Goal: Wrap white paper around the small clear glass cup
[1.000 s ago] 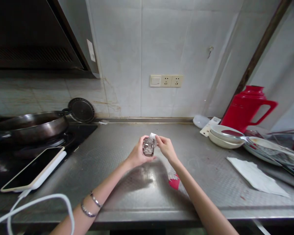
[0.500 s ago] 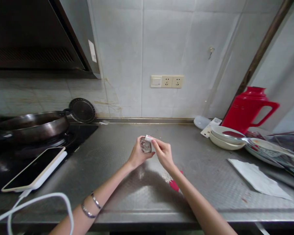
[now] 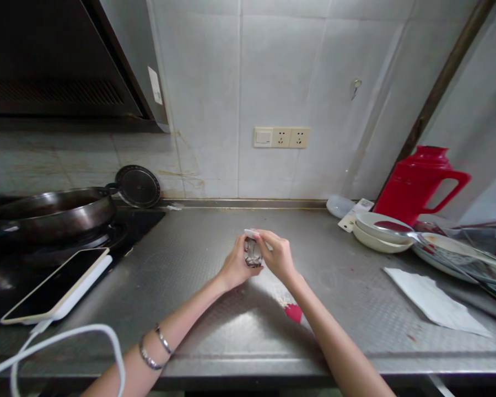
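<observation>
Grey tiles [image 3: 281, 71] back a steel counter [image 3: 198, 237]. Over its middle, the left hand [image 3: 236, 264] is wrapped round a small glass [image 3: 254, 255]; the right hand [image 3: 278, 253] pinches a white piece [image 3: 250, 233] at the glass's far edge. Rightward, 2 bowls [image 3: 376, 241] stand before 1 red flask [image 3: 413, 182].

The held object [image 3: 253, 255] looks like glossy glass. The counter [image 3: 198, 245] is dimpled, softly shining metal, with matt paper [image 3: 434, 300] near its front edge and a glossy plastic flask [image 3: 415, 184] toward its far edge.
</observation>
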A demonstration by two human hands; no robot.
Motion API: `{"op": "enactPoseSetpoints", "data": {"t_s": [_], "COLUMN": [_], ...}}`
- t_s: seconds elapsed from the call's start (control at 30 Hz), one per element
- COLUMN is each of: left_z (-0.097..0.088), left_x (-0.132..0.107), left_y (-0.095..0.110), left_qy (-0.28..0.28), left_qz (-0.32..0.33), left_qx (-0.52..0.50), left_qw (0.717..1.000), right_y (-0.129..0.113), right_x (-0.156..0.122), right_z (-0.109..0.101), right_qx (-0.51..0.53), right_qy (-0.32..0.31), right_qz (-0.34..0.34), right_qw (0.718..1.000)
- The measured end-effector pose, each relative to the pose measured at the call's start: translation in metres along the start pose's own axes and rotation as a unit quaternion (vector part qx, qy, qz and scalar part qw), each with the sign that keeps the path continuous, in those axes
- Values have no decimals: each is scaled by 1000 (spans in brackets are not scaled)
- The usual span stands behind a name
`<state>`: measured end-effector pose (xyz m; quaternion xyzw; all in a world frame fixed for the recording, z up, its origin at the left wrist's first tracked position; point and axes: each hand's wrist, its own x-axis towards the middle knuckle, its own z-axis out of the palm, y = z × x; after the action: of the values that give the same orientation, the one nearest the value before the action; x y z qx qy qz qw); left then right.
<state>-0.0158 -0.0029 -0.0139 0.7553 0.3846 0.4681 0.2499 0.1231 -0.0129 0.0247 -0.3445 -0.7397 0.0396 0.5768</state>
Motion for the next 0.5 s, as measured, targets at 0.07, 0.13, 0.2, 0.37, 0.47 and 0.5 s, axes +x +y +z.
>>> {"op": "enactPoseSetpoints", "data": {"t_s": [0.07, 0.13, 0.2, 0.37, 0.47, 0.5], "left_z": [1, 1, 1, -1, -4, -5], "left_x": [-1, -1, 0, 4, 8, 9], "left_y": [2, 2, 2, -4, -6, -6], "left_qy": [0, 6, 15, 36, 61, 71], "left_qz": [-3, 3, 32, 46, 12, 2], "left_qx": [9, 17, 22, 44, 40, 34], "left_qw": [1000, 1000, 999, 997, 997, 997], "right_y": [0, 0, -2, -9, -11, -11], "right_x": [-1, -2, -2, -3, -4, -4], "right_z": [1, 0, -2, -3, -1, -1], "right_qx": [1, 2, 8, 55, 99, 111], "right_qy": [-49, -67, -66, -63, -64, -55], "right_qz": [-22, -27, -30, -28, 3, 20], "right_qw": [999, 997, 997, 996, 993, 992]}}
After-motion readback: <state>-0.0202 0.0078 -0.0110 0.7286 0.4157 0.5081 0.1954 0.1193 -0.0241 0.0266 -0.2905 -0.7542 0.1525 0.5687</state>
